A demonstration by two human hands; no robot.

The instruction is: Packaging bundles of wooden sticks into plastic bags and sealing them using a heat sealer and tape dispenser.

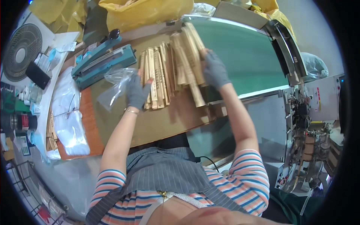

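A row of long, slim, tan paper packets point(159, 80) with dark print stands packed side by side on brown cardboard. My left hand point(138, 90), in a grey fingerless glove, is at the row's left end, thumb and fingers apart and touching the outermost packets. Beside that hand lies a crumpled clear plastic bag point(114, 84). My right hand point(216, 69), gloved alike, curls its fingers round the right end of the row. Several packets there lean and look slightly blurred; one slanting packet point(195, 93) sticks out toward me. The right fingertips are partly hidden.
A teal bag sealer point(103, 62) stands left of the row. Stacked clear bags point(69, 112) lie farther left, near a fan point(22, 52). On the right are a green conveyor belt point(240, 56) and machinery point(303, 112). A yellow bag point(146, 15) sits at the back.
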